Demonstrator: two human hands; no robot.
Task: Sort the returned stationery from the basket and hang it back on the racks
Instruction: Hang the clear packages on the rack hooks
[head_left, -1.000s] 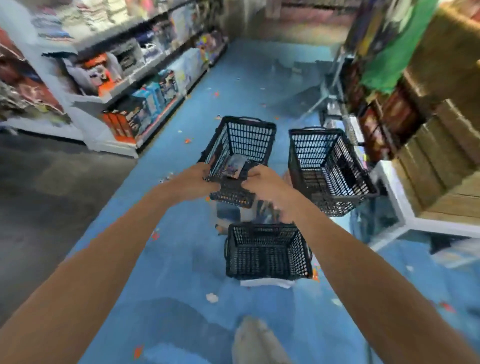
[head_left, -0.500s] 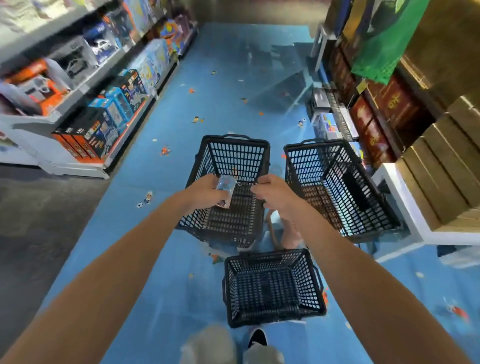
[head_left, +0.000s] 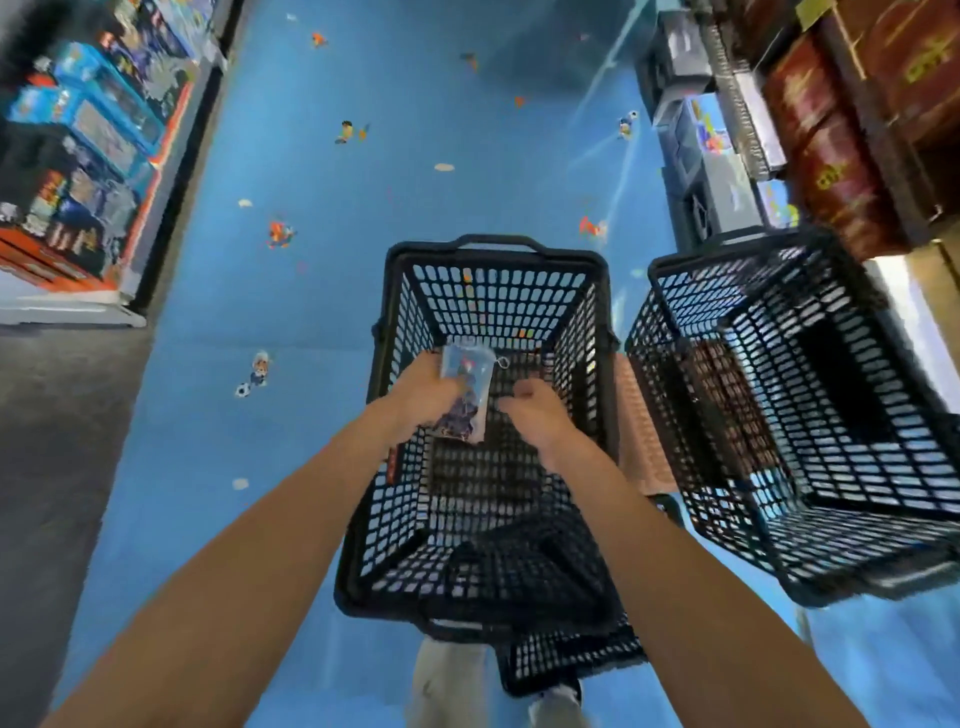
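A blue floor (head_left: 415, 171) runs past shelves (head_left: 88, 156) of boxed toys, with a black basket (head_left: 493, 306) straight ahead and a second basket (head_left: 831, 467) just to its right. Over the black basket the left hand (head_left: 421, 397) grips a small clear packet (head_left: 464, 395). The right hand (head_left: 537, 421) is just beside the packet, fingers curled; I cannot tell whether it holds anything.

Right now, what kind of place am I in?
Most likely a shop aisle, perhaps toys and stationery: shelves of boxed goods on the left, black mesh baskets on a blue floor with cartoon stickers, and a packet in the left hand.
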